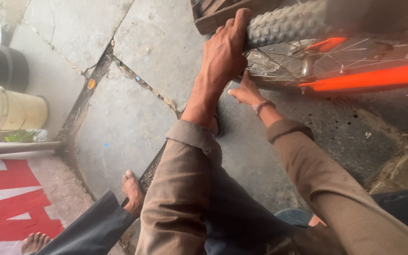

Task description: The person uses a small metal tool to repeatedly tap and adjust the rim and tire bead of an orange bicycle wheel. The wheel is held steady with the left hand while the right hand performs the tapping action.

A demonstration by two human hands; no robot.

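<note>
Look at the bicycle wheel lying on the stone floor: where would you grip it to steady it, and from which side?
Grip the knobby tyre at its near rim, coming from above, as the left hand does: its fingers curl over the tread. The raised knobs resist slipping, while the thin spokes beside the right hand look a poorer hold.

Red-and-white painted sign on ground, lower left.

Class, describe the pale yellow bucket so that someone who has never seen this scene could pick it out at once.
Start at the grey cracked stone floor and follow it to the far left edge. There the pale yellow plastic bucket lies tipped on its side, open mouth facing left. Unlike the black cylindrical drum just above it, it is light-coloured and smaller.
</note>
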